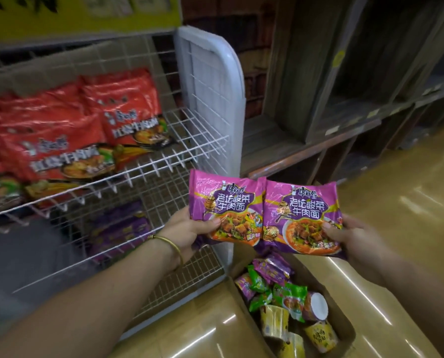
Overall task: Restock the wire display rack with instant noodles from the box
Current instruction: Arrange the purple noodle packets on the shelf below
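A: What are the hands doing?

B: Each one grips a purple noodle packet. The left hand (pixel 187 228) pinches the bottom edge of the left packet (pixel 226 208), thumb on the front and fingers behind. The right hand (pixel 355 239) holds the right packet (pixel 302 215) the same way at its lower right corner. The two packets sit side by side, edges touching or slightly overlapping.

A: Anything on the wrists?

B: A thin gold bangle (pixel 171 245) on the left one.

A: Where are they relative to the rack?

B: In front of the white wire rack (pixel 210 104), near its right end panel and over the cardboard box (pixel 244 306) on the floor. The box holds more purple and green packets and some yellow cups (pixel 274 320).

A: What's on the rack?

B: Red packets (pixel 68 130) lie on the upper wire shelf, shiny and crinkled. Purple packets (pixel 120 228) lie on the lower shelf, behind the front grid.

A: And around it?

B: Dark wooden shelving (pixel 345 99) to the right, and a glossy tan tiled floor (pixel 409 202) that reflects the lights.
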`<action>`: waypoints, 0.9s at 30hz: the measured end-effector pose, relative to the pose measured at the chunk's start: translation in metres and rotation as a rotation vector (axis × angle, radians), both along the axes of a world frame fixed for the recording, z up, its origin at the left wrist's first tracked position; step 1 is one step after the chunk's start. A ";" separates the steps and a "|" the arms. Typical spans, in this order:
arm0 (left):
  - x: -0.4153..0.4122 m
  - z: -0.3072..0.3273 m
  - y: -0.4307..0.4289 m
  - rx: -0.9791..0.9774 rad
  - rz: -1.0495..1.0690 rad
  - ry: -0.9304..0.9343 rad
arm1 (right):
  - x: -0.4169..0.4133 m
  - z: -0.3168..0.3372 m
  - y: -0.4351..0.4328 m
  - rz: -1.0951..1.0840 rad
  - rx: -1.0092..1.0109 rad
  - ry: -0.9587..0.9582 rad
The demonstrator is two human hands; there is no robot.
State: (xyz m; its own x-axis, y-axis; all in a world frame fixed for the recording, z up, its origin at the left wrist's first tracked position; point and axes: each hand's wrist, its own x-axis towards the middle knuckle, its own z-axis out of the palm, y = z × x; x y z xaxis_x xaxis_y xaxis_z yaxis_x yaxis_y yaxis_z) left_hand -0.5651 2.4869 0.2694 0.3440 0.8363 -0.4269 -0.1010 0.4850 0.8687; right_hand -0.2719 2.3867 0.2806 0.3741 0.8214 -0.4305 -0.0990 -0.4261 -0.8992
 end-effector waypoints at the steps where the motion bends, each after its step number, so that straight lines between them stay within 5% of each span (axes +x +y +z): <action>1: -0.008 0.002 -0.001 0.001 0.017 0.002 | -0.006 0.002 0.005 0.021 -0.002 0.003; 27: -0.269 0.017 -0.104 0.033 0.545 0.047 | -0.258 0.010 0.059 0.554 0.026 -0.035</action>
